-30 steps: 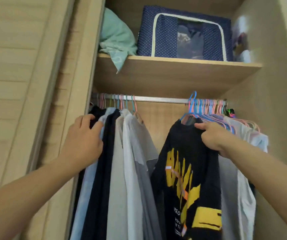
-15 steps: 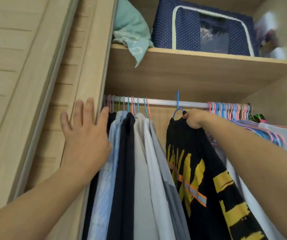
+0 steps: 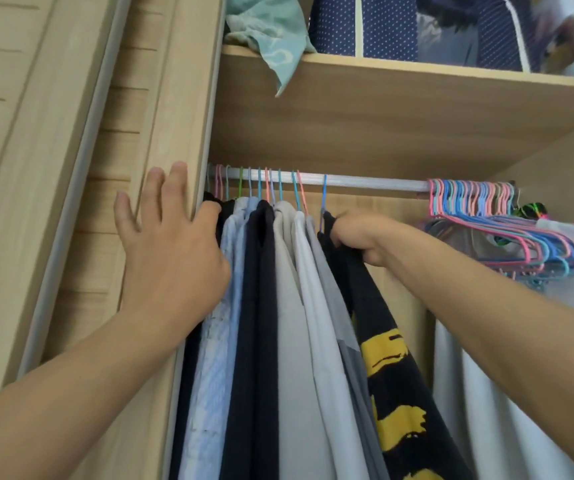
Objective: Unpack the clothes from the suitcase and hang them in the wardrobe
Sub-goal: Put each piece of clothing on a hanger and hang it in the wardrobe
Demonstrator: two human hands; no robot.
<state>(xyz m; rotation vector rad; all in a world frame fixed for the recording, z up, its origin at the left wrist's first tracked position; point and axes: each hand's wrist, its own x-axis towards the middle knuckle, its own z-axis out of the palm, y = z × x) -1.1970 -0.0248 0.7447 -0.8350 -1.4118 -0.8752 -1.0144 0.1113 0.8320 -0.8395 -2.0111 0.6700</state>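
Wardrobe (image 3: 399,133): rail (image 3: 365,183) spans centre.
Hung clothes (image 3: 289,306): packed at 9 o'clock of the rail.
Black-and-yellow shirt (image 3: 392,375): on blue hanger (image 3: 324,195), hooked at 12 o'clock.
Left hand (image 3: 171,258): fingers spread, pressing the garments aside.
Right hand (image 3: 358,237): clenched on the shirt's shoulder.
Risk: tugging sideways may slip the shirt off the hanger.
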